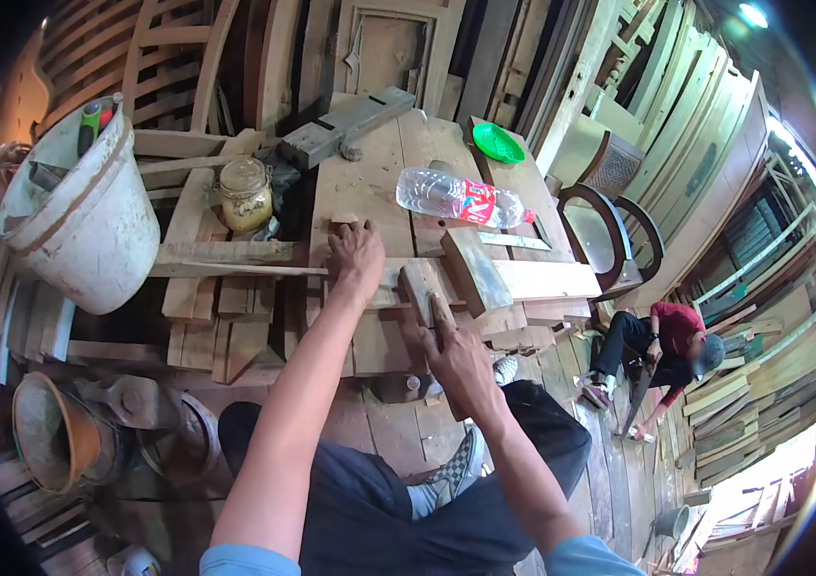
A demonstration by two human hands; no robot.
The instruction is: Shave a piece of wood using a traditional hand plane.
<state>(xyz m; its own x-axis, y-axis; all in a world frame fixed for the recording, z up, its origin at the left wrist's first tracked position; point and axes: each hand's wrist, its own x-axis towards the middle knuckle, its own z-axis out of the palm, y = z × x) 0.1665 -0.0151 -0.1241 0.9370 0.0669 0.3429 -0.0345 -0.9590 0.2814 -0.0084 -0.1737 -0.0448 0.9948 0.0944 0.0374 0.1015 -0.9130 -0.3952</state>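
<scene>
My left hand [357,257] presses down on the bench top with its fingers bent together over the left part of a pale wooden board [547,280]. A small wood offcut [342,219] lies just beyond its fingertips. Lower right of it, my right hand [461,367] grips a narrow wooden block [417,294], the index finger stretched along it. The block's far end rests over the board; part of it is hidden under the palm. Just right of that block, a thicker wood block [477,272] lies slantwise across the board.
On the wooden bench [355,182] lie a clear plastic bottle [461,195], a green dish [498,143] and a grey timber [350,125]. A jar [246,195] and a white bucket [82,206] stand left. At right, another person [667,355] sits on the floor with a handsaw [636,396].
</scene>
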